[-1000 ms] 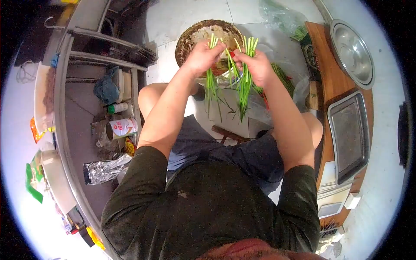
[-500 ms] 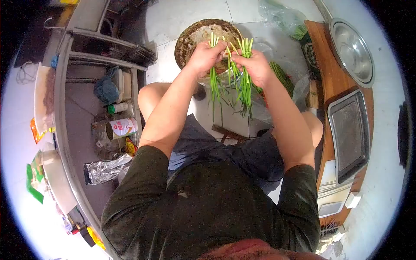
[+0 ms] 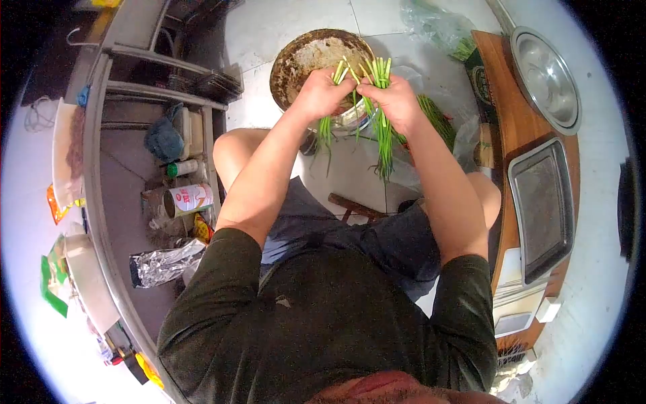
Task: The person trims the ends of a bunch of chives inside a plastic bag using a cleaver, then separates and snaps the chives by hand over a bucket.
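Observation:
My left hand (image 3: 324, 95) is closed around a small bunch of green chives (image 3: 326, 131); its pale ends stick up and its leaves hang down. My right hand (image 3: 393, 105) grips a thicker bunch of chives (image 3: 384, 149), also pale ends up. The fingertips of both hands meet between the bunches, near one slanting stalk. Just beyond and below my hands is a round, brown-stained container (image 3: 288, 62). What lies inside it is mostly hidden by my hands. More green stalks (image 3: 437, 121) lie on plastic to the right.
On the right, a wooden board (image 3: 506, 87) holds a steel basin (image 3: 548, 81) and a metal tray (image 3: 542, 209). A clear plastic bag (image 3: 434, 27) with greens lies on the tiled floor. To my left stands a shelf with a can (image 3: 190, 199) and crumpled foil (image 3: 167, 261).
My left hand has moved slightly down and right, closer to my right hand, and its bunch now tilts. My right hand stays nearly in place, still holding its chives.

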